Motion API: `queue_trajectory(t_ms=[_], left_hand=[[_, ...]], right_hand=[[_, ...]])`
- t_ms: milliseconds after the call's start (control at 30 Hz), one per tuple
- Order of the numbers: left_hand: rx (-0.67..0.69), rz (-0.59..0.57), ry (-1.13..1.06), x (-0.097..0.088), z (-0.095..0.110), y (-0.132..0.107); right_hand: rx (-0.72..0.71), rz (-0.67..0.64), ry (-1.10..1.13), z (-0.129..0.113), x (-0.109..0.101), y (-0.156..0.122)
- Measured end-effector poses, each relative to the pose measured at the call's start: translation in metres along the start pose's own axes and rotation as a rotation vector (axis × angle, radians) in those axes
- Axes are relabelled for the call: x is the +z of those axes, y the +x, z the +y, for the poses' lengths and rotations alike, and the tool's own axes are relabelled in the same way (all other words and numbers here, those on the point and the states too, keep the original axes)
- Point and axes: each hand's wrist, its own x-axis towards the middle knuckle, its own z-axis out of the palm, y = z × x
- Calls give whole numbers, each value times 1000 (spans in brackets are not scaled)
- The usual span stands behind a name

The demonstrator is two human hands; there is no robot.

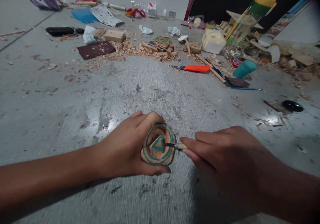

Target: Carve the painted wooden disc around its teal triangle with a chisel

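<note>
A small rounded wooden block (145,154) rests on the grey floor, with green rings painted round its edge. Inside the rings is a carved hollow, and a raised triangle outlined in green stands in its middle. My left hand (127,144) is wrapped round the block's left side, thumb below and fingers above; a tan bandage circles one finger. In a pinch grip, my right hand (217,150) holds a carving knife (178,146) by its pale handle. The dark blade reaches over the block's right rim to the hollow, close to the triangle.
An orange utility knife (197,68) lies ahead, beside a wooden stick (214,71). Wood shavings (130,49), brown sandpaper (96,49) and wood pieces spread across the back. A teal cup-like object (245,69) and a black oval object (292,106) lie to the right.
</note>
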Motion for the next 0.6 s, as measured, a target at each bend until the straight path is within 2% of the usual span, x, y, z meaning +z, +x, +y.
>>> queue_trajectory(t_ms=[133, 300, 433, 600], left_hand=[[-41, -42, -46, -1, -2, 0], [-77, -67, -160, 0, -7, 0], [-115, -90, -213, -1, -1, 1], [-144, -95, -243, 1, -1, 1]], right_hand=[[-89, -65, -111, 5, -5, 10], [-217, 59, -177, 8, -5, 14], [-138, 133, -124, 4, 7, -1], [-12, 310, -63, -7, 45, -17]])
